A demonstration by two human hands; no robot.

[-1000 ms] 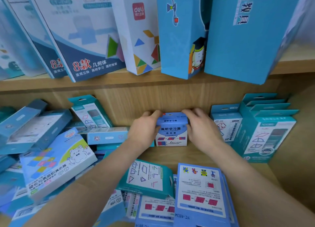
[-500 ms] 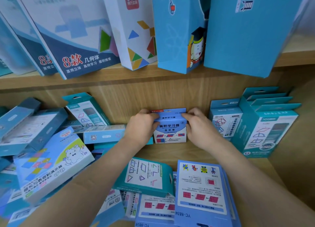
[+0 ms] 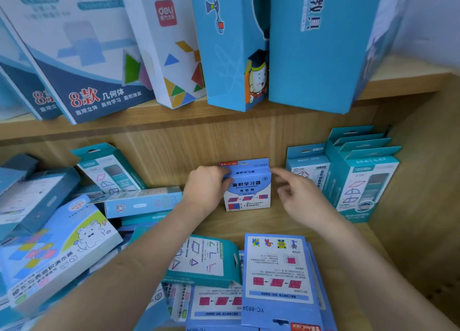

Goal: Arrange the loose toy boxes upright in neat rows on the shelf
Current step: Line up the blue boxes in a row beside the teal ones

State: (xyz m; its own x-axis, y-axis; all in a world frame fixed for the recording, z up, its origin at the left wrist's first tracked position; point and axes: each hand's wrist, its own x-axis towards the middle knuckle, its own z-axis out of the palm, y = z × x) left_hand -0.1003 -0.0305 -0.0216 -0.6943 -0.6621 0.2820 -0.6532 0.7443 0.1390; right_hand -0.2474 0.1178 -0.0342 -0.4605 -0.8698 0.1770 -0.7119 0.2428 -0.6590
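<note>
The left hand (image 3: 206,191), at the centre of the frame, grips the upper left corner of a small blue toy box (image 3: 247,188), its fingers curled over the box's edge. The right hand (image 3: 301,198), just right of the box, holds nothing. Its fingers are spread and blurred, clear of the box's right side.

The box stands upright on the wooden shelf (image 3: 249,222) with its printed face forward and its back against, or very near, the rear panel. A gap separates it from the row of upright teal boxes (image 3: 361,181) at the right of the frame. Loose boxes lie in a jumbled pile (image 3: 62,231) at the left. Flat boxes (image 3: 276,268) lie face up along the lower edge. Tall boxes (image 3: 311,44) lean on the shelf above.

The step appears to be seating this box as the start of a row. To do it well, the left hand should probably steady the box until its base sits flat. The box should be squared to the rear panel, then perhaps slid right to close the gap so that it begins a straight line.

Half a second ago both hands clasped the top of the box. Now the right hand has let go and drawn back to the right, and the box's hang tab shows above the left hand's fingers.
</note>
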